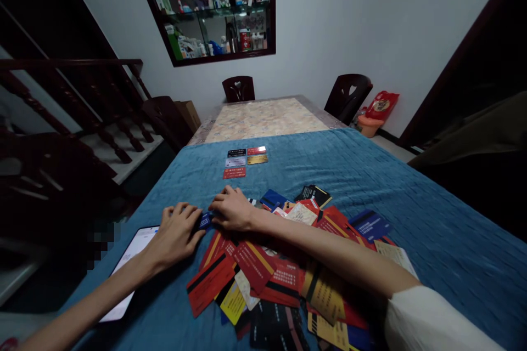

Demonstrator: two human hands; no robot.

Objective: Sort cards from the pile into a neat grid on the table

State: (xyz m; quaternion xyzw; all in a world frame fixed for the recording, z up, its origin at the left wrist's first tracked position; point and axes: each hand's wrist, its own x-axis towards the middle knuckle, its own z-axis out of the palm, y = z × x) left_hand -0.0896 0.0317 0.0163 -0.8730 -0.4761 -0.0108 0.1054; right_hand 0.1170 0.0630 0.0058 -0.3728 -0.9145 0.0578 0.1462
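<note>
A loose heap of plastic cards [288, 269], red, black, blue and yellow, lies on the blue cloth [411, 192] in front of me. My left hand [177, 230] rests palm down at the heap's left edge, fingers curled onto a small dark blue card [205, 221]. My right hand [233, 209] reaches across the heap and touches the same blue card from the right, fingers pressed down on the cloth. Farther off, several cards [246, 161] lie in a neat grid: black, red, grey, gold and one red below.
A phone [129, 263] with a lit screen lies under my left forearm near the table's left edge. Beyond the cloth the patterned tabletop [263, 118] shows, with two dark chairs [239, 88] at its end. A stair railing [82, 98] stands at left, a wall shelf [214, 8] above.
</note>
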